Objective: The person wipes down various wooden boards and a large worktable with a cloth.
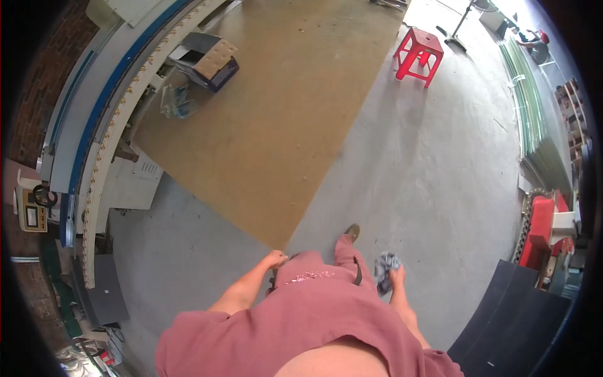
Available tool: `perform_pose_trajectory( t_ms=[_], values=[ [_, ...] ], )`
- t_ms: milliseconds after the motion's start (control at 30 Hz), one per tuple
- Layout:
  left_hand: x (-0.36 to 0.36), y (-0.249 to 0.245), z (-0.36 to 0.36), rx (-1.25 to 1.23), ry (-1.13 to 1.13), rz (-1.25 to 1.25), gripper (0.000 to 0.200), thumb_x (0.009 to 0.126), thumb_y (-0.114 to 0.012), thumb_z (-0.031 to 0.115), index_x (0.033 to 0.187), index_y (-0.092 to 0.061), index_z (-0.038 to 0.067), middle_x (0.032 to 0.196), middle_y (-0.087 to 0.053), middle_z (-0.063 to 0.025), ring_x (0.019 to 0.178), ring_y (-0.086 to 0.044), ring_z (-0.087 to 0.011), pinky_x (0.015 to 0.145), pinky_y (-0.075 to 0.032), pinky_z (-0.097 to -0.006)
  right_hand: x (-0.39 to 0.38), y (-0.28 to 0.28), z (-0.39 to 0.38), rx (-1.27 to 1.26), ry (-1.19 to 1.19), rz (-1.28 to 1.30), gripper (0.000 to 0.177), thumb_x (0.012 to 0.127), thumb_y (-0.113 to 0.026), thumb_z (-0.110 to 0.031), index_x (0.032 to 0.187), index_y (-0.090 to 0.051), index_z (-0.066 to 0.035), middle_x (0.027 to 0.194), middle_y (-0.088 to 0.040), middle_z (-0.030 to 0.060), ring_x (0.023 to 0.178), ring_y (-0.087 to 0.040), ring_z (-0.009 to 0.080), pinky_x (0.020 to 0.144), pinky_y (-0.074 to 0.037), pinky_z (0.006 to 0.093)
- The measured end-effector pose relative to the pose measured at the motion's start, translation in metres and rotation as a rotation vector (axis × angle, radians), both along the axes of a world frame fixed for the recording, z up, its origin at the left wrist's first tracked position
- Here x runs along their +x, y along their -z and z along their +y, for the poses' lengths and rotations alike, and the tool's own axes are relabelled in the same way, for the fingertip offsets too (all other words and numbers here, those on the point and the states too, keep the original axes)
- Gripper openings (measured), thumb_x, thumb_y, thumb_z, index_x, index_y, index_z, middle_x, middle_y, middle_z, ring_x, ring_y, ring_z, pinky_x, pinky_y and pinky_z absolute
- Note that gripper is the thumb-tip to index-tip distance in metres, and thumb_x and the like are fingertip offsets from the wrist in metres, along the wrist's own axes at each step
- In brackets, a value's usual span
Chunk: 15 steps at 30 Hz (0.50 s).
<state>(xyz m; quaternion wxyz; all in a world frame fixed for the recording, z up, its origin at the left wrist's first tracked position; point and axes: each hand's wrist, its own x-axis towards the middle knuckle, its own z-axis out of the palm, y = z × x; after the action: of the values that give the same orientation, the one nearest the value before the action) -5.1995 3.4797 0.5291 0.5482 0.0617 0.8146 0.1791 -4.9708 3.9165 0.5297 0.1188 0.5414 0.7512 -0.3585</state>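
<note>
My left hand (274, 259) hangs beside my left hip with its fingers curled; something dark shows just under it at the trouser side, and I cannot make out whether the hand holds it. On the other side, my right hand (397, 274) is closed on a crumpled grey-blue cloth (387, 266), which dangles beside my right leg over the grey floor. My shirt and trousers are dusty red. One shoe (353, 232) shows ahead of me.
A brown sheet (264, 113) covers the floor ahead. A red stool (419, 55) stands beyond it. On the left are a long machine (100, 138) and an open box (204, 61). Glass sheets (531, 119) and a crouching person (537, 47) are at right.
</note>
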Motion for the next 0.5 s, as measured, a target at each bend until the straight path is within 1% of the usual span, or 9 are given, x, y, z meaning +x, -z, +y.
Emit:
perform_pose_trajectory(
  t_ms=[33, 133, 167, 200, 267, 333, 433, 467, 500],
  values=[
    [-0.004, -0.002, 0.018, 0.002, -0.003, -0.012, 0.036, 0.075, -0.055, 0.035, 0.091, -0.062, 0.003, 0.085, -0.063, -0.0139, 0.079, -0.06, -0.023, 0.07, -0.045, -0.0348, -0.037, -0.011, 0.034, 0.105, -0.099, 0.004, 0.04, 0.061, -0.054, -0.016, 0.097, -0.053, -0.001, 0.093, -0.056, 0.0259, 0.09, -0.051, 0.0425, 0.078, -0.041, 0.0452],
    [-0.009, -0.009, 0.071, 0.094, -0.126, 0.035, 0.038, 0.076, -0.054, 0.035, 0.096, -0.061, 0.004, 0.092, -0.062, -0.0153, 0.087, -0.059, -0.0244, 0.075, -0.045, -0.0348, -0.142, -0.03, 0.128, 0.029, -0.276, 0.008, 0.049, 0.065, -0.054, -0.025, 0.107, -0.048, -0.001, 0.103, -0.052, 0.0266, 0.099, -0.048, 0.0406, 0.083, -0.04, 0.0438],
    [-0.014, -0.013, 0.091, 0.116, -0.272, 0.0, 0.039, 0.076, -0.054, 0.035, 0.097, -0.061, 0.004, 0.095, -0.061, -0.0155, 0.088, -0.058, -0.0244, 0.076, -0.045, -0.0341, -0.178, -0.044, 0.15, 0.018, -0.342, 0.0, 0.051, 0.066, -0.054, -0.028, 0.109, -0.047, -0.002, 0.105, -0.051, 0.0262, 0.101, -0.047, 0.0396, 0.084, -0.039, 0.0433],
    [-0.022, -0.015, 0.113, 0.138, -0.421, -0.033, 0.04, 0.077, -0.053, 0.035, 0.099, -0.06, 0.003, 0.097, -0.061, -0.0157, 0.089, -0.058, -0.0244, 0.077, -0.044, -0.0333, -0.208, -0.03, 0.176, 0.093, -0.407, 0.048, 0.047, 0.065, -0.055, -0.025, 0.105, -0.05, -0.002, 0.099, -0.054, 0.0252, 0.096, -0.05, 0.0394, 0.08, -0.041, 0.0425],
    [-0.035, -0.003, 0.152, 0.169, -0.511, -0.065, 0.038, 0.078, -0.052, 0.032, 0.099, -0.059, 0.001, 0.098, -0.061, -0.015, 0.089, -0.058, -0.0215, 0.077, -0.044, -0.0326, -0.272, -0.02, 0.218, 0.158, -0.513, 0.127, 0.043, 0.064, -0.056, -0.022, 0.102, -0.052, -0.001, 0.093, -0.058, 0.0238, 0.09, -0.054, 0.0386, 0.076, -0.043, 0.0413],
    [-0.055, -0.005, 0.188, 0.224, -0.782, -0.208, 0.037, 0.079, -0.051, 0.03, 0.1, -0.059, 0.001, 0.097, -0.061, -0.0137, 0.088, -0.057, -0.0181, 0.076, -0.044, -0.032, -0.335, -0.029, 0.236, 0.15, -0.563, 0.157, 0.044, 0.063, -0.056, -0.021, 0.102, -0.052, -0.001, 0.092, -0.058, 0.0235, 0.09, -0.054, 0.038, 0.075, -0.044, 0.041],
    [-0.09, 0.008, 0.233, 0.3, -0.864, -0.198, 0.033, 0.079, -0.05, 0.026, 0.098, -0.06, 0.002, 0.094, -0.062, -0.012, 0.087, -0.056, -0.0168, 0.075, -0.044, -0.0326, -0.416, -0.039, 0.255, 0.013, -0.633, 0.161, 0.045, 0.064, -0.055, -0.02, 0.104, -0.052, -0.002, 0.093, -0.059, 0.0218, 0.089, -0.056, 0.0356, 0.076, -0.044, 0.0398],
    [-0.099, 0.017, 0.247, 0.304, -0.871, -0.202, 0.033, 0.079, -0.05, 0.026, 0.098, -0.06, 0.002, 0.094, -0.062, -0.012, 0.087, -0.056, -0.0168, 0.075, -0.044, -0.0326, -0.442, -0.042, 0.261, -0.061, -0.667, 0.133, 0.051, 0.064, -0.056, -0.022, 0.111, -0.048, -0.002, 0.1, -0.054, 0.0243, 0.094, -0.052, 0.037, 0.08, -0.043, 0.0408],
    [-0.11, 0.033, 0.262, 0.358, -0.769, -0.054, 0.032, 0.079, -0.049, 0.026, 0.097, -0.06, 0.002, 0.094, -0.062, -0.0121, 0.086, -0.056, -0.0176, 0.074, -0.045, -0.0331, -0.47, -0.045, 0.271, -0.13, -0.702, 0.106, 0.058, 0.064, -0.056, -0.024, 0.117, -0.045, -0.003, 0.107, -0.05, 0.0268, 0.099, -0.049, 0.0383, 0.084, -0.041, 0.0417]
  ],
)
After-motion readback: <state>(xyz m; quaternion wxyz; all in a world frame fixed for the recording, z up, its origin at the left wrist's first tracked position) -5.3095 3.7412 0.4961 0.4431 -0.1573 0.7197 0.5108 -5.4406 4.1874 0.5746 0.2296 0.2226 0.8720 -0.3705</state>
